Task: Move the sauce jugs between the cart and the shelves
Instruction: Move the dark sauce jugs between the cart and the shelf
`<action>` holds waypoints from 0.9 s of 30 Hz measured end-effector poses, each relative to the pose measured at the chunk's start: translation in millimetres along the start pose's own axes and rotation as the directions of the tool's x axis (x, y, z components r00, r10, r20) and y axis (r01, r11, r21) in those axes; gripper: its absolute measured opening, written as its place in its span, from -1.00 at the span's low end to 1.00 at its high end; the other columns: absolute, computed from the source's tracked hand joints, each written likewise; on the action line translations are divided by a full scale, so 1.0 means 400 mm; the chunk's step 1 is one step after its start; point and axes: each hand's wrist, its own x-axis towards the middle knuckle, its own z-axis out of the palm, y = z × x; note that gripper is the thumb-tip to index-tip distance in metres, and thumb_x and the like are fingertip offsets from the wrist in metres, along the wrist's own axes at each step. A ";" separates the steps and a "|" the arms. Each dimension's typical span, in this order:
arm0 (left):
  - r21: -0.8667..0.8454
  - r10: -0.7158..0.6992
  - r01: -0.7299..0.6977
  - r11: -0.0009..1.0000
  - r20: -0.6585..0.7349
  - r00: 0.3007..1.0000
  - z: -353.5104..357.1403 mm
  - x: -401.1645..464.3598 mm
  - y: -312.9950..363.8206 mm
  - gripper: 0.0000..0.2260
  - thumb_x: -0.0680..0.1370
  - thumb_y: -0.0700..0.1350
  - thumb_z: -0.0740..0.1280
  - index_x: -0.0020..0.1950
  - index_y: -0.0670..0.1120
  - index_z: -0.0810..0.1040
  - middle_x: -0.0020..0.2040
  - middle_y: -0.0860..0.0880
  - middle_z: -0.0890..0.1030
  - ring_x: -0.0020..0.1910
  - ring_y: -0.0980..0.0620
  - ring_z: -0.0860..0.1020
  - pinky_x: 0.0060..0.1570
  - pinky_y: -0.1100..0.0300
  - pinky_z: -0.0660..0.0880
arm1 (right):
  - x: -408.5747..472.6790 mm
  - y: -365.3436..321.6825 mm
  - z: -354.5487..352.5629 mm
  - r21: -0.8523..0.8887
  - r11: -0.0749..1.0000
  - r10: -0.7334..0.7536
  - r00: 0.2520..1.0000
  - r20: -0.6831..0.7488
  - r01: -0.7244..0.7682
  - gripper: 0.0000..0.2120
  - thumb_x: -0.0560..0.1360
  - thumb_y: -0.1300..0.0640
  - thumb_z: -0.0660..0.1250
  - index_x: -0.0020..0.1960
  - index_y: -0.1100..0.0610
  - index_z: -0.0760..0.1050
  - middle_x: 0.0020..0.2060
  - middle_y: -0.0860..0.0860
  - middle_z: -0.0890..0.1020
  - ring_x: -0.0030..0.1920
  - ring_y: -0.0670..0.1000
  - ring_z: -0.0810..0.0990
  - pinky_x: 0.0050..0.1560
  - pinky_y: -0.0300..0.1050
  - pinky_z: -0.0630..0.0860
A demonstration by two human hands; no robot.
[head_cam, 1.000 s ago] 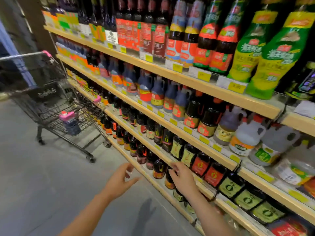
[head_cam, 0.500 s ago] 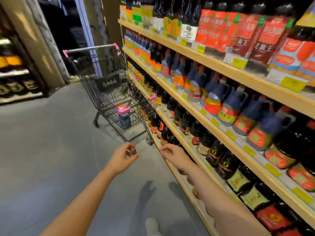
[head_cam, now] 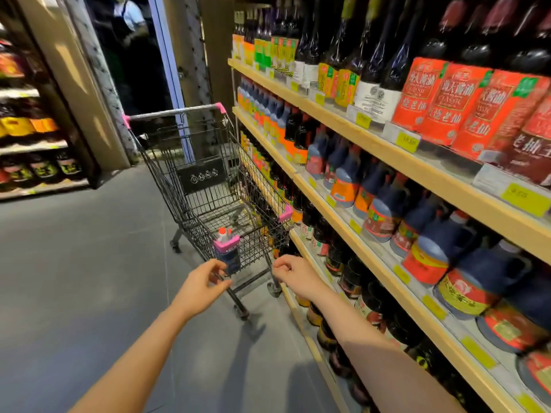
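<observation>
A wire shopping cart (head_cam: 208,186) with pink corner guards stands in the aisle at about 12 o'clock from the person, close against the wooden shelves (head_cam: 387,156) that run along the right from 1 to 5 o'clock. Inside the cart, at its near end, a dark sauce jug (head_cam: 228,254) stands upright behind the mesh, its red-and-white cap showing above a pink guard. Both bare arms reach forward toward the cart's near end. The left hand (head_cam: 202,283) is at 11 o'clock, low in front of the basket, its fingers loosely curled with thumb and fingertips apart; its grip holds nothing, though the fingertips sit just beside the cart's lower frame and whether they touch it cannot be told. The right hand (head_cam: 293,277) is at 1 o'clock, near the cart's front right corner, fingers also loosely bent and its grip empty. On the middle shelf to the right, rows of dark handled jugs (head_cam: 384,210) with red and orange labels stand shoulder to shoulder, tall bottles (head_cam: 378,55) on the shelf above them.
</observation>
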 end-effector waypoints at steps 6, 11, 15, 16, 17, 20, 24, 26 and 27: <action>0.015 0.008 -0.008 1.000 0.036 0.999 -0.051 0.145 -0.124 -0.82 0.47 -0.16 0.41 0.01 -0.02 0.49 -0.10 0.02 0.55 -0.16 0.04 0.54 -0.16 0.29 0.46 | 0.145 -0.047 0.049 -0.048 0.998 0.033 0.999 0.032 -0.032 -0.78 0.53 0.12 0.25 0.14 0.12 0.53 -0.15 -0.06 0.55 -0.23 -0.16 0.47 -0.25 -0.45 0.35; 0.038 0.060 -0.064 0.997 0.108 0.992 -0.138 0.297 -0.271 -0.80 0.47 -0.15 0.41 0.05 -0.04 0.48 -0.09 0.01 0.54 -0.14 0.04 0.52 -0.09 0.16 0.48 | 0.290 -0.096 0.149 -0.027 0.995 0.094 0.996 -0.014 -0.094 -0.77 0.53 0.11 0.25 0.14 0.13 0.53 -0.06 0.00 0.58 -0.08 -0.05 0.50 -0.02 -0.20 0.39; 0.080 0.119 -0.136 0.987 0.192 0.974 -0.211 0.420 -0.388 -0.78 0.48 -0.13 0.39 0.11 -0.07 0.49 -0.05 0.01 0.54 -0.11 0.07 0.51 -0.07 0.22 0.44 | 0.399 -0.138 0.251 0.005 0.986 0.164 0.979 -0.123 -0.165 -0.78 0.51 0.26 0.20 0.06 0.38 0.51 -0.21 0.06 0.49 -0.18 -0.04 0.40 -0.16 -0.20 0.30; 0.096 0.128 -0.153 0.984 0.225 0.966 -0.223 0.450 -0.415 -0.77 0.49 -0.11 0.38 0.12 -0.07 0.49 -0.04 0.00 0.53 -0.09 0.06 0.50 -0.05 0.19 0.44 | 0.419 -0.150 0.273 0.022 0.982 0.191 0.971 -0.145 -0.190 -0.80 0.51 0.27 0.21 0.05 0.37 0.51 -0.22 0.06 0.49 -0.18 -0.01 0.42 -0.17 -0.19 0.33; 0.118 0.132 -0.166 0.979 0.258 0.957 -0.233 0.478 -0.441 -0.76 0.50 -0.08 0.37 0.14 -0.06 0.48 -0.02 0.00 0.53 -0.07 0.04 0.50 -0.03 0.16 0.45 | 0.440 -0.159 0.296 0.022 0.980 0.199 0.964 -0.175 -0.198 -0.82 0.52 0.27 0.23 0.04 0.33 0.52 -0.21 0.06 0.51 -0.16 0.03 0.46 -0.13 -0.17 0.38; 0.193 0.160 -0.230 0.954 0.323 0.933 -0.246 0.560 -0.509 -0.71 0.53 -0.01 0.33 0.22 -0.03 0.47 0.08 0.01 0.53 0.05 0.02 0.51 0.08 0.10 0.45 | 0.495 -0.178 0.351 0.025 0.979 0.203 0.951 -0.235 -0.203 -0.84 0.51 0.28 0.28 0.05 0.33 0.54 -0.16 0.09 0.57 -0.07 0.08 0.49 -0.02 -0.19 0.38; 0.232 0.242 -0.337 0.912 0.357 0.902 -0.222 0.654 -0.576 -0.67 0.54 0.04 0.31 0.27 -0.03 0.48 0.16 -0.01 0.53 0.17 0.01 0.49 0.19 0.15 0.38 | 0.554 -0.177 0.398 0.035 0.967 0.253 0.935 -0.247 -0.252 -0.85 0.52 0.21 0.29 -0.16 -0.01 0.45 -0.12 0.03 0.55 -0.10 -0.02 0.47 -0.14 -0.26 0.31; 0.285 0.242 -0.366 0.886 0.389 0.889 -0.206 0.703 -0.603 -0.65 0.54 0.11 0.27 0.27 0.01 0.46 0.18 0.02 0.51 0.17 0.03 0.47 0.19 0.11 0.41 | 0.591 -0.171 0.408 0.068 0.952 0.307 0.919 -0.249 -0.299 -0.85 0.52 0.20 0.28 -0.16 -0.01 0.41 -0.10 0.03 0.56 -0.08 0.00 0.50 -0.07 -0.24 0.37; 0.308 0.254 -0.391 0.867 0.401 0.880 -0.196 0.728 -0.615 -0.64 0.54 0.14 0.25 0.27 0.03 0.45 0.18 0.05 0.50 0.18 0.05 0.46 0.20 0.10 0.42 | 0.615 -0.166 0.413 0.089 0.943 0.334 0.911 -0.243 -0.322 -0.93 0.52 0.19 0.28 -0.08 0.03 0.46 -0.07 0.05 0.57 -0.08 0.01 0.53 -0.08 -0.30 0.39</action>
